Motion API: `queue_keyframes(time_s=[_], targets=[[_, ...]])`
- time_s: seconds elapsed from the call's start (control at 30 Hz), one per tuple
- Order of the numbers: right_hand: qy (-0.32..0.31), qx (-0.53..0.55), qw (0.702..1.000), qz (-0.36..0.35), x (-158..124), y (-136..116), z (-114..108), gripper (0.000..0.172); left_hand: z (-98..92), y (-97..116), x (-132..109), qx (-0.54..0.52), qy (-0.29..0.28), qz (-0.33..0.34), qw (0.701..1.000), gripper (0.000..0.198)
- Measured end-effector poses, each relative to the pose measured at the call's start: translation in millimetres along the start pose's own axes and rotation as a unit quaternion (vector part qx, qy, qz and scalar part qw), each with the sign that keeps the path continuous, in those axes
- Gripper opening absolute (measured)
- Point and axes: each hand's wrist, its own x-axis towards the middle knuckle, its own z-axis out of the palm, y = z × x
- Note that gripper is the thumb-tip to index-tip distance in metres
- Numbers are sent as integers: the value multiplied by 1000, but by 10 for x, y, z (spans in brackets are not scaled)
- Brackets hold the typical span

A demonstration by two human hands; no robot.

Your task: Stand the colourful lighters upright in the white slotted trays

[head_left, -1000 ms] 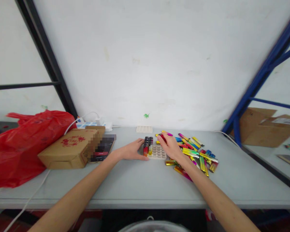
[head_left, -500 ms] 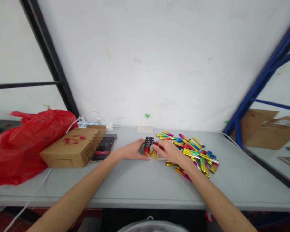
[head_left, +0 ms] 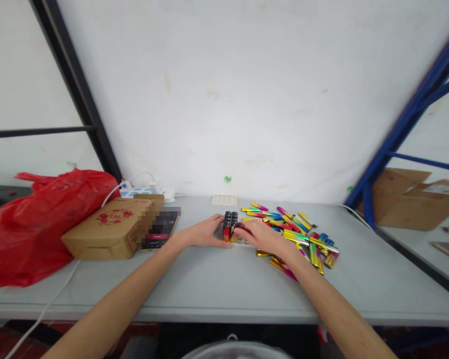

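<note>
A small white tray [head_left: 243,243] lies on the grey table [head_left: 224,284], with several lighters [head_left: 230,222] standing upright in its left rows. My left hand [head_left: 204,233] rests flat against the tray's left side, fingers spread. My right hand [head_left: 260,234] lies over the tray, its fingertips pinched on a red lighter [head_left: 238,228] that stands at the filled rows. A heap of shiny coloured lighters [head_left: 301,234] lies loose just right of my right hand.
A second white tray [head_left: 224,200] lies by the wall. A cardboard box [head_left: 110,228], a dark packet [head_left: 160,230] and a red plastic bag [head_left: 33,219] sit on the left. A power strip [head_left: 142,191] with a white cable lies behind. A blue rack post [head_left: 396,134] stands at the right.
My right hand took a lighter from the heap, moved left over the tray and brought it down beside the standing lighters. My left hand has stayed at the tray.
</note>
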Motion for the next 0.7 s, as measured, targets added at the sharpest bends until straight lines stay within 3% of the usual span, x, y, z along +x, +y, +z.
queue_keyframes(time_s=[0.23,0.47,0.6,0.7], targets=[[-36,-37,998,28,42,-57,2,36,-10,9,-8,-7,-4,6,1000,85],[-45,-49,997,30,48,-146,-34,47,-28,18,-3,-4,-1,10,1000,88],[33,-19,999,28,-20,96,-147,48,-29,7,-4,-5,-11,0,1000,92],[105,-41,988,104,-83,500,-188,37,-21,-13,-5,-9,0,-1,1000,97]])
